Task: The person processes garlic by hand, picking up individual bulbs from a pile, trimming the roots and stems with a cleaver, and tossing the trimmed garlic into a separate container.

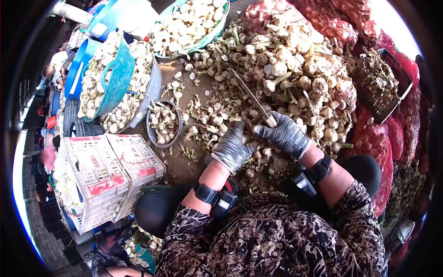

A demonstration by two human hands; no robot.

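In the head view, my right hand (288, 134), in a grey knit glove, grips the pale handle of a knife (251, 98). The long thin blade points up and to the left over the garlic. Just left of it is my left hand (232, 148), gloved the same way, its fingers drawn together near the handle end. Whatever those fingers hold is too small and shaded to make out. A large heap of garlic bulbs (295, 69) with stems rises beyond both hands. Cut stems and loose bulbs (214, 115) litter the floor left of the knife.
A round bowl (151, 131) of garlic stands left. Behind it are a tilted teal basket (122, 76) and a green-rimmed tub (226, 21), both holding garlic. White plastic crates (99, 161) stand near my left knee. Red mesh sacks (374, 143) and a dark crate (406, 81) line the right.
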